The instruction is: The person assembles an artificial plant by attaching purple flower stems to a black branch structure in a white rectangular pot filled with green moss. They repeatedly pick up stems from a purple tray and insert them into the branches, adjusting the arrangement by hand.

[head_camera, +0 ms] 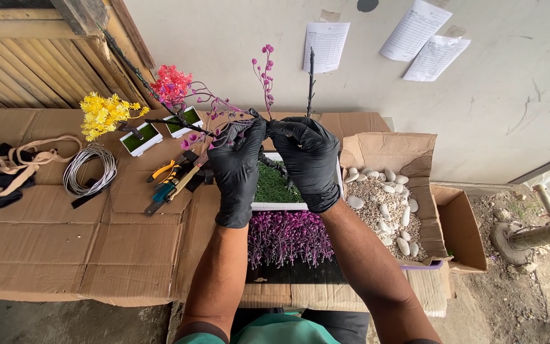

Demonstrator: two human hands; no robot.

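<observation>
Over the white tray [279, 206] of green turf, the dark branch [311, 76] with purple blossoms [265, 73] is pinched by the closed fingers of the left hand [237, 167] and right hand [310, 160], and is best kept upright and twisted gently.

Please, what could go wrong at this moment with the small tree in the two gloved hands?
The left hand and right hand grip the dark branched stem together above the white tray; too much force might snap a thin twig. The purple blossoms look delicate and could come off. The finished red tree stands close and might be knocked.
</observation>
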